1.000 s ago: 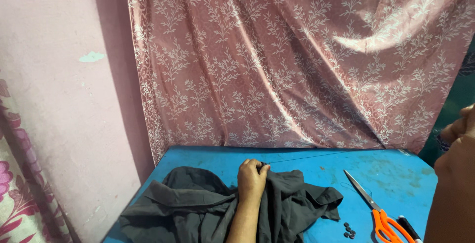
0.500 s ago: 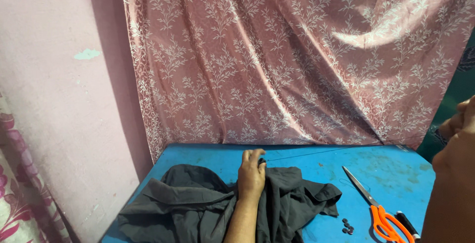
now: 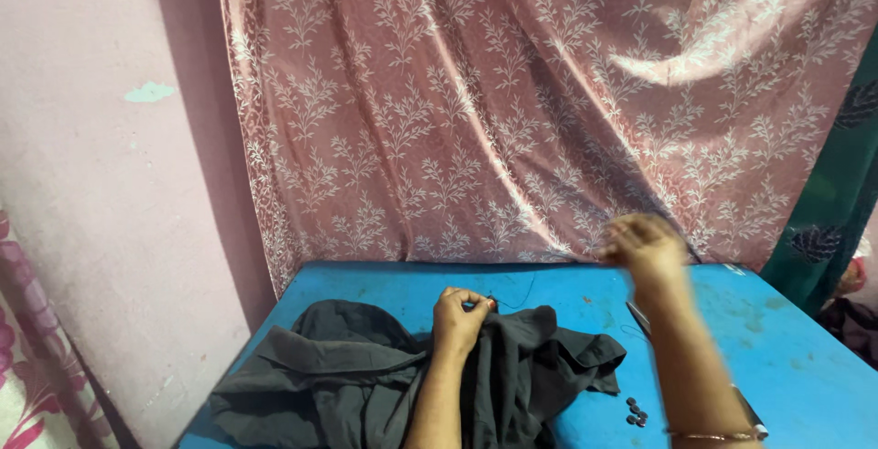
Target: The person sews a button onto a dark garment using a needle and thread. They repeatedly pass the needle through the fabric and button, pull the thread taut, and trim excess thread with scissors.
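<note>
Head view: left hand (image 3: 460,319) pinches dark grey garment (image 3: 366,376) on blue table (image 3: 777,358); thin thread (image 3: 523,295) runs from it.
Right hand (image 3: 645,246) raised, blurred, grip unclear. Risk: hard pull snaps thread; loose buttons (image 3: 635,412) near right could scatter.

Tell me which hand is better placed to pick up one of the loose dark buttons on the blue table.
Probably the right hand: its forearm passes just above the buttons, and it looks free. The left hand is pinching the dark garment.
</note>
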